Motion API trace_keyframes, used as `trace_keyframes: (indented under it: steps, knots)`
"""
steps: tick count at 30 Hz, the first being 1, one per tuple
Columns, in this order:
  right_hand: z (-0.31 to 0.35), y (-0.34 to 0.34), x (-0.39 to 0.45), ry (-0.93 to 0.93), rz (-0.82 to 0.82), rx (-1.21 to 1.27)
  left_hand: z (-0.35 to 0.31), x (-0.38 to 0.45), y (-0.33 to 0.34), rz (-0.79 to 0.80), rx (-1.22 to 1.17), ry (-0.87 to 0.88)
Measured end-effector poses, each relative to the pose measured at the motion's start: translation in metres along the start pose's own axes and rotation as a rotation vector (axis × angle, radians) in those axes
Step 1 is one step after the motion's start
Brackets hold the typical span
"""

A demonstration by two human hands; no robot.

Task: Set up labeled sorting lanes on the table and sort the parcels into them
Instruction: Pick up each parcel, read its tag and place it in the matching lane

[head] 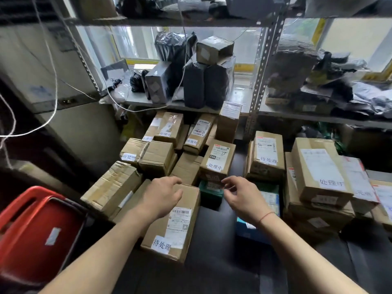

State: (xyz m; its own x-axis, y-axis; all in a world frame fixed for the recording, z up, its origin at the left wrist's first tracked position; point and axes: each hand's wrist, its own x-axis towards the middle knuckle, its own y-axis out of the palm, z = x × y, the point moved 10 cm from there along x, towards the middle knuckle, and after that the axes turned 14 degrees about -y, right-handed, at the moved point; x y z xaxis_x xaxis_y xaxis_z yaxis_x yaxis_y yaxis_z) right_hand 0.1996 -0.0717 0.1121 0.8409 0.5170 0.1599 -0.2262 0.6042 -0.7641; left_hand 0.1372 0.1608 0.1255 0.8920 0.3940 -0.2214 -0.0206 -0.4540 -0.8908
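Two hands, left (162, 196) and right (244, 196), loosely curled and empty, over labelled cardboard parcels (176, 225) on dark table (212, 251).

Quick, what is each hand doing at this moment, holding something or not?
Left hand: open, fingers loosely curled over the far end of the cardboard box, no clear grip.
Right hand: open, fingers loosely curled, holding nothing.

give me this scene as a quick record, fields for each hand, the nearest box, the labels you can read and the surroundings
left hand: left hand over the top of the nearest box, fingers curled, no clear grip
right hand: right hand held above the table, fingers loosely curled, holding nothing
nearest box: cardboard box labelled 待处理
other labels: 处理中 box; another 待处理 box
surroundings: red crate at left, metal shelf with dark bags behind
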Motion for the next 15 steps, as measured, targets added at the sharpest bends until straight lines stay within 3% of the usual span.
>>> trace_keyframes:
  steps: [8,15]
  knots:
    - [0.031,0.062,0.04,0.028,0.066,0.041,0.081,0.043,-0.015,0.049,-0.067,-0.069]
    - [0.033,0.14,0.043,0.259,0.16,0.012,0.144,0.081,0.026,0.263,-0.083,-0.052]
